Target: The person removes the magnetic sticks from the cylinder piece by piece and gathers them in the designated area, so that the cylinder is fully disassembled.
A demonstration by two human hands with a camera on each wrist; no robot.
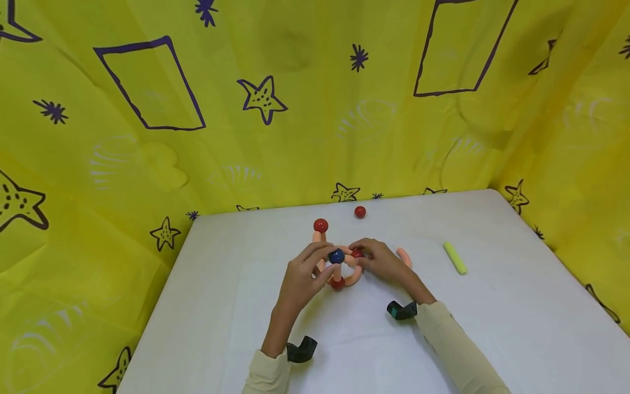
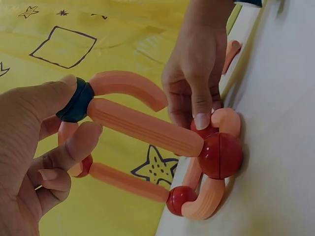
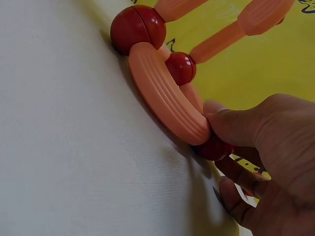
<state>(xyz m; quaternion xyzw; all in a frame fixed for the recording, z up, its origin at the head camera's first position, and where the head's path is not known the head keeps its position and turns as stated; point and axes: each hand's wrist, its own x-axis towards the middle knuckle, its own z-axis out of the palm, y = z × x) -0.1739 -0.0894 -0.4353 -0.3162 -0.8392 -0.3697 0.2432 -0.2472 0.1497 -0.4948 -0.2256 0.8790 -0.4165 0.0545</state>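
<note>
Head view, left hand [image 1: 301, 276]: thumb and fingers clamped on the blue ball [image 1: 337, 256], up above the table [image 1: 512, 284].
Right hand [image 1: 384, 260]: fingers pinching a red ball [image 3: 214, 149] low on the frame, and they're covering much of it!
Peach frame [image 1: 353, 278]: sticks and balls in front of the person, between both hands, its middle half-hidden by fingers.
Right wrist view: upper sticks run out past the top edge.
Loose pieces: curved stick [image 1: 403, 256] just beside the right hand, green stick [image 1: 455, 258] farther right, spare red ball [image 1: 360, 212] behind.
Sleeves [image 1: 458, 345]: cut off at the bottom.
</note>
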